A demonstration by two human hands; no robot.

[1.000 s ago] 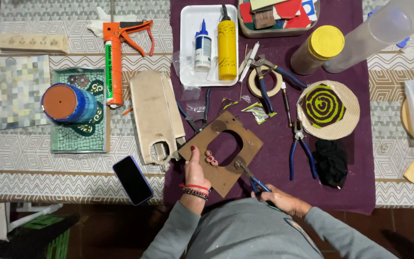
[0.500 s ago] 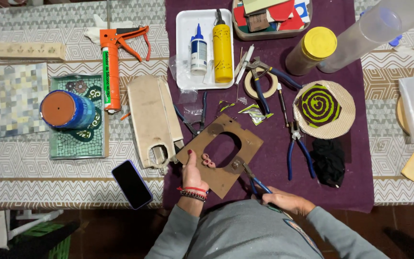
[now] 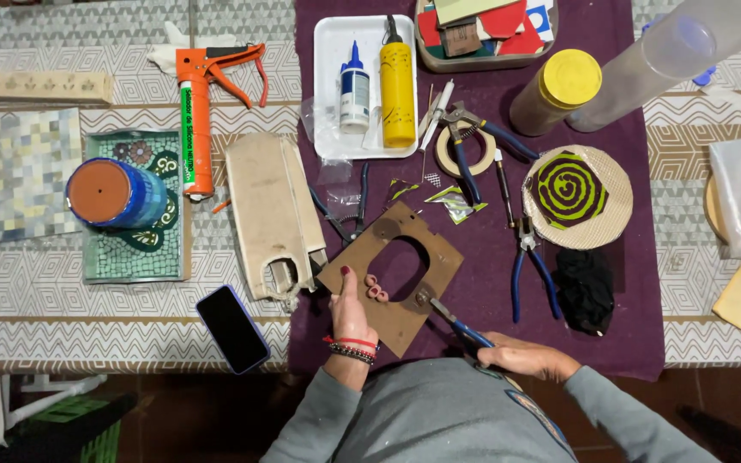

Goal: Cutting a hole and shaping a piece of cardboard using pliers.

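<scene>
A brown board (image 3: 426, 244) with an oval hole cut in its middle lies tilted on the purple cloth (image 3: 490, 283). My left hand (image 3: 355, 310) grips the board's near edge, thumb on top and fingers curled up through the hole. My right hand (image 3: 529, 356) holds blue-handled pliers (image 3: 452, 315), whose jaws bite the board's rim at the lower right of the hole.
A black phone (image 3: 232, 328) lies left of the board, beside a pale wooden piece (image 3: 272, 214). Further pliers (image 3: 527, 257), a tape roll (image 3: 465, 150), a spiral mosaic disc (image 3: 576, 195), a glue tray (image 3: 366, 86), an orange caulking gun (image 3: 199, 111) and a blue pot (image 3: 117, 193) crowd the table.
The view has shifted slightly. My left hand's fingers have curled further through the board's hole; the pliers stay clamped on the rim.
</scene>
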